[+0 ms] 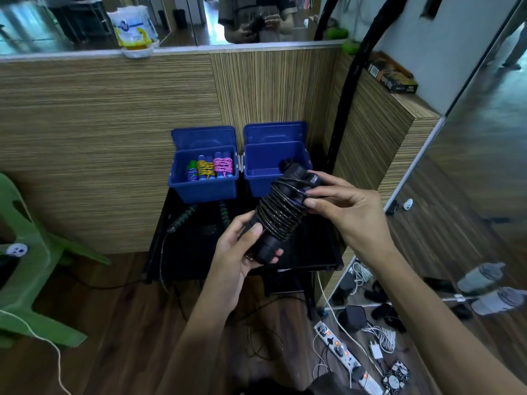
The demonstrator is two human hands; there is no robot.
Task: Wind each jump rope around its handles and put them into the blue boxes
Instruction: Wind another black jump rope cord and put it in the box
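I hold a black jump rope (281,215) in front of me, its cord coiled tightly around the two paired handles. My left hand (242,249) grips the lower ends of the handles. My right hand (342,206) pinches the cord's last loop near the upper ends. Behind it, two open blue boxes stand side by side on a black table (199,252). The left box (204,173) contains three wound ropes: purple, yellow and pink. The right box (273,166) is partly hidden by the bundle. A green-and-black handled rope (185,215) lies unwound on the table.
A wood-grain partition rises behind the table and along its right. A green plastic chair (22,252) stands at the left. On the floor at lower right lie a power strip (342,354), chargers and cables. A mirror panel leans at the right.
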